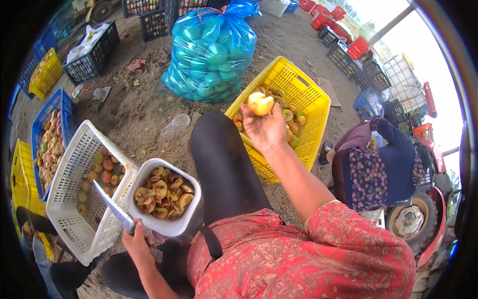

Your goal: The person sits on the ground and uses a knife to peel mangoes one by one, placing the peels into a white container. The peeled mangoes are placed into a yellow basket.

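In my right hand is a pale yellow apple with a notch cut from it. The hand is raised over a yellow plastic crate that contains cut, partly browned apples. My left hand grips a knife by its handle, the long blade slanting up and away from me. Just beyond that hand stands a white plastic bucket with apple trimmings inside. The knife's tip overlaps the view of a white slatted basket, where whole red and green apples lie.
A tied blue plastic bag full of round fruit stands ahead on bare ground. To the left is a blue crate of apple pieces. A person bends over at right, near a vehicle wheel. Another person's leg shows lower left.
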### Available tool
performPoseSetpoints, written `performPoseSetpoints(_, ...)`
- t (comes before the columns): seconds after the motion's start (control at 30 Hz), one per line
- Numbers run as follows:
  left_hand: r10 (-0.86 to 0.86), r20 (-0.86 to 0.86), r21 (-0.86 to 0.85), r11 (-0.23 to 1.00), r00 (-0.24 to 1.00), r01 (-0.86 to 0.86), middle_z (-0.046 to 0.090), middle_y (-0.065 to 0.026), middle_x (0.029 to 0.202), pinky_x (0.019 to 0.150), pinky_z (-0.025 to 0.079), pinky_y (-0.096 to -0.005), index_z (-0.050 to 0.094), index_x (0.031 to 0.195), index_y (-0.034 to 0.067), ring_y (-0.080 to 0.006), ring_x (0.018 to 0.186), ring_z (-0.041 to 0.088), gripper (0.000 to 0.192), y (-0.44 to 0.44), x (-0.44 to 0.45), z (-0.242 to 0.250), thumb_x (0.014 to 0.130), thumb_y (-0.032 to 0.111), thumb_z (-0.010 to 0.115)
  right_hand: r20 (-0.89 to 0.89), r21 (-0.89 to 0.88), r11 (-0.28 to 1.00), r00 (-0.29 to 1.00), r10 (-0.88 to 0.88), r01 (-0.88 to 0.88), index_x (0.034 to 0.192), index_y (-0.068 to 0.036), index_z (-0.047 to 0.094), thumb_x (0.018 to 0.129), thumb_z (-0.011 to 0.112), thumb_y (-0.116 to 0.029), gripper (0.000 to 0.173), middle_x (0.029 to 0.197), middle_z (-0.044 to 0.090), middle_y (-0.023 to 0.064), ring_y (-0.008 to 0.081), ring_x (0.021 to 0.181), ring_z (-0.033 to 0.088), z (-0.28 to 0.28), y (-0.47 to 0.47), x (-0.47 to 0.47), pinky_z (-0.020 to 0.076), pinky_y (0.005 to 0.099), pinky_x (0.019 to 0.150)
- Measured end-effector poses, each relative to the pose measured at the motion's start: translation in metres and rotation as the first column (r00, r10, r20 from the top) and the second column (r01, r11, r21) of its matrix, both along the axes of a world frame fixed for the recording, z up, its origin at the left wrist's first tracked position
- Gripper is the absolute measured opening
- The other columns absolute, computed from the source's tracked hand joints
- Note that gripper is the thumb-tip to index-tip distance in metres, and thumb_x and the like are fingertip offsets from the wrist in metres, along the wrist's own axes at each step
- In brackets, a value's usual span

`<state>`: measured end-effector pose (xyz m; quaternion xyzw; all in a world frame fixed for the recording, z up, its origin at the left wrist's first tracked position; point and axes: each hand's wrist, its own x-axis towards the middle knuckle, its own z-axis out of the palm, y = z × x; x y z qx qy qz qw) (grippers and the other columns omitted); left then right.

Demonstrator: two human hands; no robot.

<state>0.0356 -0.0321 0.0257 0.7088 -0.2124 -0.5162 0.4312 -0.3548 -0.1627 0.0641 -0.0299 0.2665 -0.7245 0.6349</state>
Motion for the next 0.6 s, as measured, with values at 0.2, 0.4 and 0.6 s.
performPoseSetpoints(0.2, -0.062, 0.057, 0.014, 0.998, 0.996, 0.061, 0.049, 0.0008, 0.062, 0.038, 0.032, -0.0235, 0.06, 0.102, 0.002, -0.0086, 0.043, 0.044, 0.013, -0.021, 0.004, 0.019, 0.094, 0.012, 0.061, -0.186, -0.044, 0.967, 0.953, 0.238, -0.25, 0.125, 0.0, 0.058, 0.1, 0.048, -0.032, 0.041, 0.102, 0.066, 0.0141, 0.0182, 0.078, 0.06, 0.015, 0.013, 0.027, 0.0496, 0.0306, 0.062)
performPoseSetpoints(0.4, -0.226, 0.056, 0.041, 0.974, 0.972, 0.224, 0.056, 0.0035, 0.066, 0.051, 0.041, -0.0246, 0.067, 0.1, 0.001, -0.0046, 0.056, 0.05, 0.019, -0.036, 0.024, 0.028, 0.091, 0.018, 0.067, -0.558, -0.039, 0.714, 0.608, 0.565, -0.699, 0.119, -0.001, 0.061, 0.099, 0.052, -0.025, 0.032, 0.097, 0.067, 0.0111, 0.0148, 0.071, 0.058, 0.037, -0.025, 0.158, 0.0461, 0.0268, 0.059)
performPoseSetpoints(0.6, -0.184, -0.177, -0.034, 0.983, 0.967, 0.181, 0.056, 0.0053, 0.069, 0.051, 0.038, -0.0216, 0.065, 0.101, 0.003, -0.0025, 0.058, 0.048, 0.016, -0.037, 0.036, 0.026, 0.091, 0.016, 0.068, -0.599, 0.31, 0.596, 0.335, 0.727, -0.74, 0.115, -0.003, 0.061, 0.096, 0.053, -0.012, 0.022, 0.098, 0.065, 0.0083, 0.0115, 0.075, 0.058, -0.037, -0.086, 0.274, 0.0457, 0.0244, 0.063)
